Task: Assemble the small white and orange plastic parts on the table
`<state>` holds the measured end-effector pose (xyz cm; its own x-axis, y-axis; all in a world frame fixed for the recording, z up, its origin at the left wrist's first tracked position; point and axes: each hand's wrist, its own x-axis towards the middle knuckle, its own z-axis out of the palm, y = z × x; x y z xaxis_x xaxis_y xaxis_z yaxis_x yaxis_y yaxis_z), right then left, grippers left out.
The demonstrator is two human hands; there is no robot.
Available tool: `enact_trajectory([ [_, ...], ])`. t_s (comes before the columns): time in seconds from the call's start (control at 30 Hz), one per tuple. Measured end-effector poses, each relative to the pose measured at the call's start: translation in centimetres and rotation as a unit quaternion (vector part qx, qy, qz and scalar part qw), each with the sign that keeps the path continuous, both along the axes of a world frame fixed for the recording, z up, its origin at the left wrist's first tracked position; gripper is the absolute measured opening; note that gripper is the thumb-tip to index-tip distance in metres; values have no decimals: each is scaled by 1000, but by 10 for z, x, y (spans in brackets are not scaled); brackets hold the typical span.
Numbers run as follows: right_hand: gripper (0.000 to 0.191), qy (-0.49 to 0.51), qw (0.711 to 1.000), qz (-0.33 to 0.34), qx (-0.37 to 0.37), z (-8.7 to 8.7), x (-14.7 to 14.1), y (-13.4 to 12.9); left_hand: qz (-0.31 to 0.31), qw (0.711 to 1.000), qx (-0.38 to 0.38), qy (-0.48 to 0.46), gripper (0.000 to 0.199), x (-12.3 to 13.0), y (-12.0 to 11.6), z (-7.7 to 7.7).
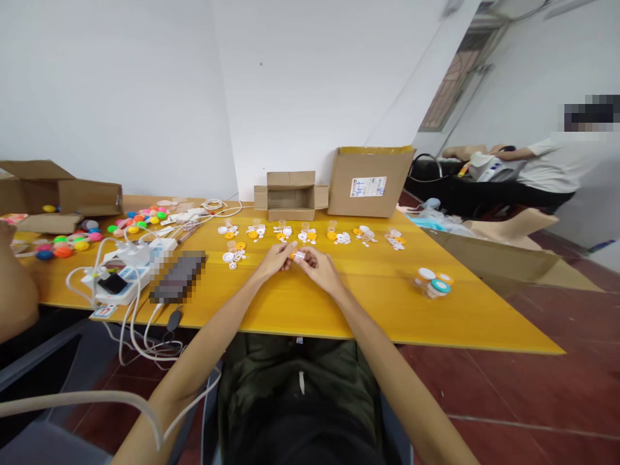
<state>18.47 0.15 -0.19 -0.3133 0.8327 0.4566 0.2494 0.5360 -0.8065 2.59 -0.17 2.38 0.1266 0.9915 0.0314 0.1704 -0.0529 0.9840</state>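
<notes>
My left hand (278, 259) and my right hand (317, 263) meet over the middle of the table. Between their closed fingertips is a small orange-and-white plastic part (299, 256); its exact shape is too small to tell. Just beyond my hands, small piles of white plastic discs (343, 238), orange rings (331, 236) and clear cups (305, 227) lie in a row. Another pile with a white ring (228, 257) lies left of my left hand. On the right side, several small lidded containers stand together, one with a teal lid (440, 285).
An open small carton (291, 213) and a larger cardboard box (368, 184) stand at the back. On the left are a power strip (130, 278) with cables, a phone (178, 276) and colourful balls (62, 251). Another person's arm (17, 290) shows far left; a seated person (557, 161) is at right.
</notes>
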Motion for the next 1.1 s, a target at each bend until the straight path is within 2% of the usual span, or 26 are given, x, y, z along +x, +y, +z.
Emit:
enact_trajectory([
  [0.27,38,-23,1000,-15,9,6,1,-5,-10,1000,2,3,42,0,-1,0],
  [0.5,35,10,999,-6,-34,0,-1,-3,-12,1000,6,8,43,0,1,-1],
  [0.77,43,-34,999,-17,-28,3,4,-2,-12,1000,15,13,43,-1,1,-3],
  [1.1,32,4,1000,-17,-18,-8,-1,2,-20,1000,23,6,43,0,1,-1],
])
